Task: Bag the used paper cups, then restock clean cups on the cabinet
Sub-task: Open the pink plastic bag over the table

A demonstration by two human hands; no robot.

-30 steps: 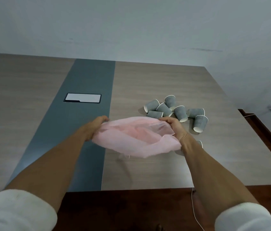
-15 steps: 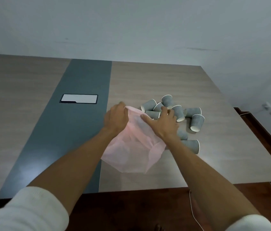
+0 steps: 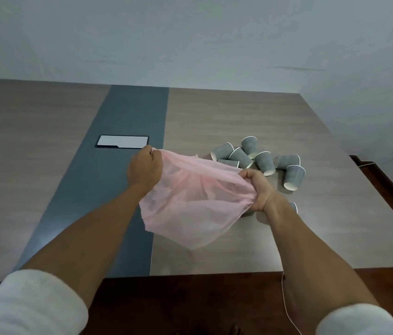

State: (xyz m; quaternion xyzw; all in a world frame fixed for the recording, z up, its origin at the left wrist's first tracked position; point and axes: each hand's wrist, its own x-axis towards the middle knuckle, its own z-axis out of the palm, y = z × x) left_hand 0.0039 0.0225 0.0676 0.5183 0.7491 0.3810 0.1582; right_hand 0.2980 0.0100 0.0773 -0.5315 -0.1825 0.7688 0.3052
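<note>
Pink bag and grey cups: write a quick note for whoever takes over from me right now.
Left hand and right hand each grip the rim of the pink bag, stretching its mouth open above the table.
The grey paper cups lie tipped in a cluster just beyond the bag; one more shows behind the right wrist.
Done: bag opened. No cup visibly bagged.
Left: bag all cups, then restock clean ones on the cabinet, which is out of view.

An office meeting room — a long wood-look surface with a grey centre strip and flush cable hatch, bare pale wall behind.
</note>
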